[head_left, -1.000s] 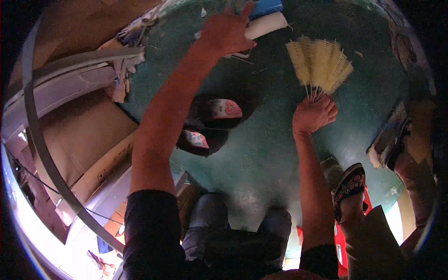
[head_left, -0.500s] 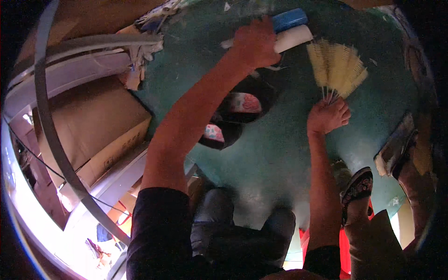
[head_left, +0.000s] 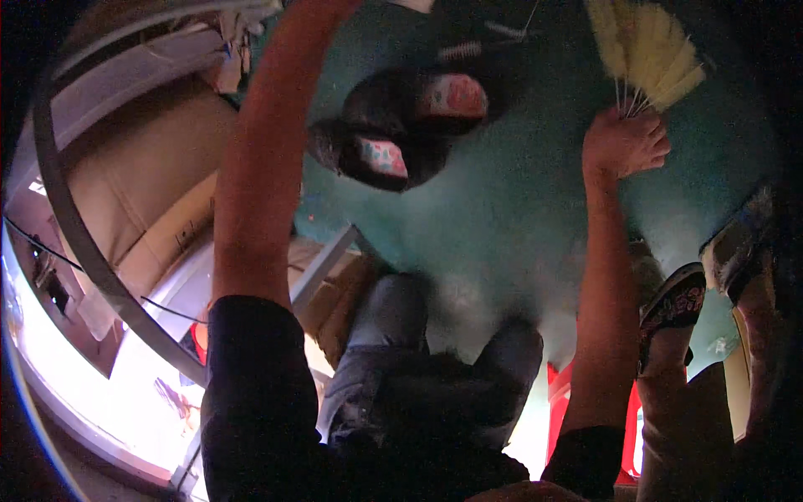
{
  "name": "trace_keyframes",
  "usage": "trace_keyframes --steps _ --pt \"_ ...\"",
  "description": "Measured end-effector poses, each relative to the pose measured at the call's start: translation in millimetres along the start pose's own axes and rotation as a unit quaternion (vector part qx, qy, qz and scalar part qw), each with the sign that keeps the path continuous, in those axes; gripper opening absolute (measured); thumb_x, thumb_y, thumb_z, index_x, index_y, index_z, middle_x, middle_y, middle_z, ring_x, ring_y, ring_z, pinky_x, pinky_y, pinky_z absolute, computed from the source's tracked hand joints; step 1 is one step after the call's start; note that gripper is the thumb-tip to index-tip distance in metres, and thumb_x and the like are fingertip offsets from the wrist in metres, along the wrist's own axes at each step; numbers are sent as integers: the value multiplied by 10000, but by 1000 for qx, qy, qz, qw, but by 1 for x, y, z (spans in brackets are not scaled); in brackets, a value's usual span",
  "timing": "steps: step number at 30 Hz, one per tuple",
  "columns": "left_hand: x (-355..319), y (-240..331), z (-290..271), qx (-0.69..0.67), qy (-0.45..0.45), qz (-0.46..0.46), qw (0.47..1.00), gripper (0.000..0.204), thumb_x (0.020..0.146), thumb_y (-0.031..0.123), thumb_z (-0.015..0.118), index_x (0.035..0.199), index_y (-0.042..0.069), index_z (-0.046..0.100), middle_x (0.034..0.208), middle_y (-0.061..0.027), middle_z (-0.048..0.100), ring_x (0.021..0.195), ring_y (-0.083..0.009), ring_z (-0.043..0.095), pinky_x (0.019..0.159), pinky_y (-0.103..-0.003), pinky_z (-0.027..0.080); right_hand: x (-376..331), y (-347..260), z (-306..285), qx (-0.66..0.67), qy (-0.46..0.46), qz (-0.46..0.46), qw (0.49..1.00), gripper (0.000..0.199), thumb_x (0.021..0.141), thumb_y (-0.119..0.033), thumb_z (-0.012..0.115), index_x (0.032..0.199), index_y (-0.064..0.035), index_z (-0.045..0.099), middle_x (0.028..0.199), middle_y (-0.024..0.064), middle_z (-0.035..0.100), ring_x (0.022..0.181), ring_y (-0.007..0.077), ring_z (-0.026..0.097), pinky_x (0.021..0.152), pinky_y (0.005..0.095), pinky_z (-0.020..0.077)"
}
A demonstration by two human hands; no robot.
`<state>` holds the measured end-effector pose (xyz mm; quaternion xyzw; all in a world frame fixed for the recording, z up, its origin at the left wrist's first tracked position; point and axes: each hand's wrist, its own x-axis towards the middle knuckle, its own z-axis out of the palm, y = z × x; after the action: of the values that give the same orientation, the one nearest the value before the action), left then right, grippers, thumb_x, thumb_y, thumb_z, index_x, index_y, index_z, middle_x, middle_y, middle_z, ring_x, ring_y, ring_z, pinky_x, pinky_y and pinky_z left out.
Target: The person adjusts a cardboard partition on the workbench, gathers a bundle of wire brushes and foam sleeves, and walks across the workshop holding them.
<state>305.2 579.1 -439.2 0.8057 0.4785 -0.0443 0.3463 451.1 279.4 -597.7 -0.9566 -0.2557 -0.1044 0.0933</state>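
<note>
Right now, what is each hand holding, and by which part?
The right hand grips the pale yellow fan-shaped straw brush by the gathered thin stalks at its base. The left hand is out of view past the top edge, so it cannot be told.

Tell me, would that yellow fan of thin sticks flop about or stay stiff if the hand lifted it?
The yellow bundle of thin sticks would probably feel light, since it is just slender strands. The right hand pinches its narrow end, so the splayed tips would likely bend and sway. Loose strands might slip out; I cannot see any binding.
</note>
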Motion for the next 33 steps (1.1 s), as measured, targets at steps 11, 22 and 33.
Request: trace_keyframes --steps 11,22,33 --pt "-254 -90 80 107 170 -227 953 814 642 435 807 1224 -11 455 987 -210 675 887 -382 684 758 -456 544 5 4 4 -2 30 23 999 418 818 -364 640 1051 -19 601 1062 165 562 1084 380 463 906 539 332" --pt "-266 -142 147 73 275 -242 928 975 640 414 785 1329 -54 278 1074 -266 592 922 -465 618 779 -518 505 9 15 20 -47 59 -27 997 433 754 -392 647 1014 -48 618 1025 172 587 989 385 505 836 530 372" --pt "-277 -161 145 66 235 -217 945 984 663 412 775 1324 -78 234 1107 -253 514 892 -470 609 740 -545 500 1 34 44 -136 39 -60 988 476 775 -445 665 985 -18 668 1013 184 622 943 399 550 824 548 404"
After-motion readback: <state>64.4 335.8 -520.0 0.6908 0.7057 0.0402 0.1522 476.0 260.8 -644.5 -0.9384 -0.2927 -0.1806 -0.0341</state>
